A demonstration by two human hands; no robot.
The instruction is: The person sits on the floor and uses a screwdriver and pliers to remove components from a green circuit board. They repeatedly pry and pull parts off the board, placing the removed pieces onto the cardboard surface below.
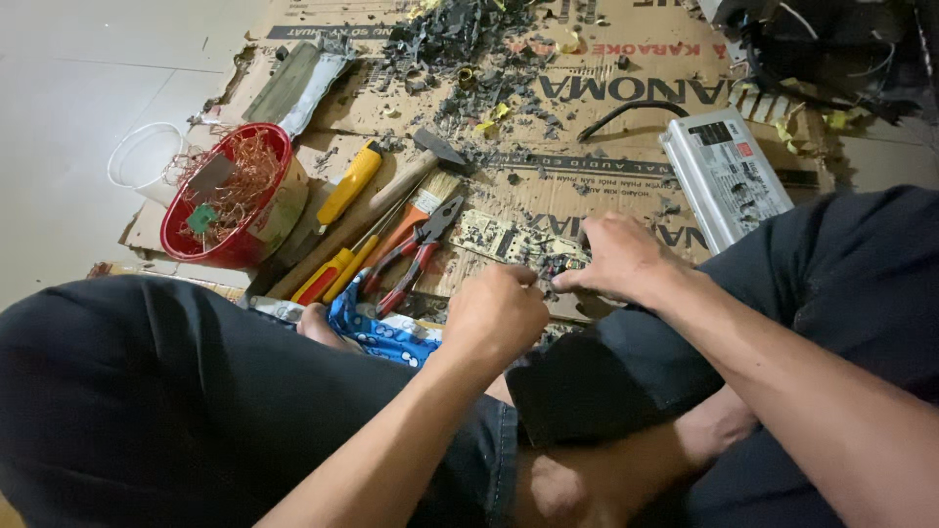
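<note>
Pale tiled floor (pixel 68 117) runs off to the left, and over it lies a sheet of flattened brown printed cardboard (pixel 626 127), laid down, it seems, to catch the mess and spare the tiles. Far left, a clear plastic cup (pixel 142 156) stands just beside a round red plastic bowl (pixel 230 200) heaped with tangled copper wire, a likely collecting spot. Next along, within easy reach, the tools lie fanned together: a yellow-handled utility knife (pixel 350 181), a wooden-handled hammer (pixel 416 166), a flat paintbrush with an orange ferrule (pixel 423 207), yellow and red screwdrivers (pixel 337 274), and red-handled pliers (pixel 411 252) with the jaws pointing away from the sitter.

Down front, a person in dark trousers sits cross-legged, a blue patterned cloth (pixel 377 330) tucked by the knee. The left hand (pixel 494 313) is curled into a near fist, its grip closed; what it pinches is hidden behind the knuckles, so I cannot tell. The right hand (pixel 621 259) presses down on a greenish stripped circuit board (pixel 509 240), fingertips pinched closed at its near edge, apparently steadying it flat on the cardboard between the pliers and the right knee.

Beyond, a heap of dark grey broken scraps (pixel 469 49) is pushed clear to the back. Right of it, a black cable (pixel 626 112) curls beside a silver rectangular metal power supply box (pixel 724 176), with dark clutter in the far corner.
</note>
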